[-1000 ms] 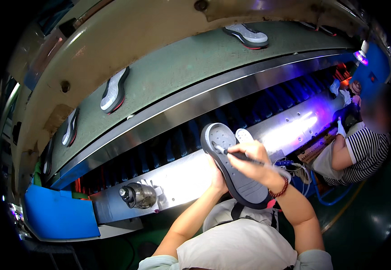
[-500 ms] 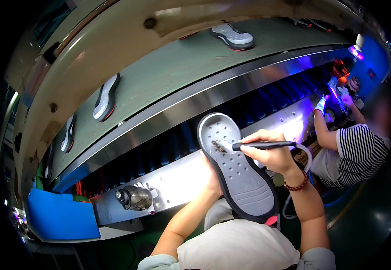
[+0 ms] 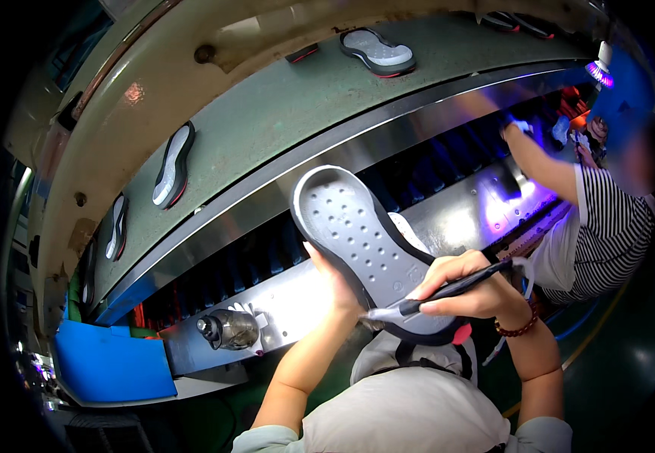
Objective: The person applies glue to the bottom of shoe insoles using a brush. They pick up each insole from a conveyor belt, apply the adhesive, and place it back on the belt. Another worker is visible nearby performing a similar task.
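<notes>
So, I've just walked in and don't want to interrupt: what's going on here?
The person's left grip supports a grey, black-rimmed shoe sole, its dimpled side toward the camera. The right grip holds a black-handled brush, tip by the sole's lower left edge; whether it touches is unclear. More soles lie on the green conveyor belt beyond, and a dark bottle sits on the metal ledge. Off to the right, a co-worker in a striped shirt has an arm stretched out.

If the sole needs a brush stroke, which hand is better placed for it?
Probably the right hand: it grips the brush, whose tip is near the edge of the sole. The left hand seems occupied, supporting the sole from its left side.
</notes>
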`<state>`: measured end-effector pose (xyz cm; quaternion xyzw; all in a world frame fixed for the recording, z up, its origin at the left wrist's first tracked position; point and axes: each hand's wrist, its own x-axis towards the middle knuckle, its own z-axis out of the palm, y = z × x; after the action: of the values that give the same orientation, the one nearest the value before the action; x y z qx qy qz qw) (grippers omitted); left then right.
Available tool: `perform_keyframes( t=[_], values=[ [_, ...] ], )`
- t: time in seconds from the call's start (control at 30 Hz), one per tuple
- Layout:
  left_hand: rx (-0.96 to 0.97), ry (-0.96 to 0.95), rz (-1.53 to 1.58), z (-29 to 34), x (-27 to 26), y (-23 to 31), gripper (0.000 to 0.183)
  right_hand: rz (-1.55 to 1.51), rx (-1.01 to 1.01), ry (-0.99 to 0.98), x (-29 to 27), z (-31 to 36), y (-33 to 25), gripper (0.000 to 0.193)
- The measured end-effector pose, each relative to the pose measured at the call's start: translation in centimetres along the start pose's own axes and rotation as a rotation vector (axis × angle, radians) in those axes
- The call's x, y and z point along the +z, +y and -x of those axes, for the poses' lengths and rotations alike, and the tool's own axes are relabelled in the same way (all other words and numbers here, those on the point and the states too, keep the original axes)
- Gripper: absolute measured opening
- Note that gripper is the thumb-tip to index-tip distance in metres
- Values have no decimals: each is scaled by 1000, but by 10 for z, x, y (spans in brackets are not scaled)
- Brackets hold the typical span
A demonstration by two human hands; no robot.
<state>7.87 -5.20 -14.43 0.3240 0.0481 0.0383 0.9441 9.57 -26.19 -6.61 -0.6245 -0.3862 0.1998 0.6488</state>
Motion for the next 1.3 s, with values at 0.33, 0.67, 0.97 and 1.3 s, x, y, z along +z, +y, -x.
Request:
perform_keyframes(
  t=[0.33, 0.67, 0.97, 1.3],
  values=[
    [108, 34, -36, -13, 22, 19, 89, -106, 38, -5, -10, 17, -1, 15],
    [111, 36, -34, -19, 36, 34, 73, -342, 88, 135, -22, 32, 15, 16],
    [72, 32, -95, -27, 51, 47, 73, -329, 28, 92, -27, 39, 30, 18],
    [70, -382, 321, 29, 45, -16, 90, -886, 129, 454, 14, 35, 27, 13]
  ],
)
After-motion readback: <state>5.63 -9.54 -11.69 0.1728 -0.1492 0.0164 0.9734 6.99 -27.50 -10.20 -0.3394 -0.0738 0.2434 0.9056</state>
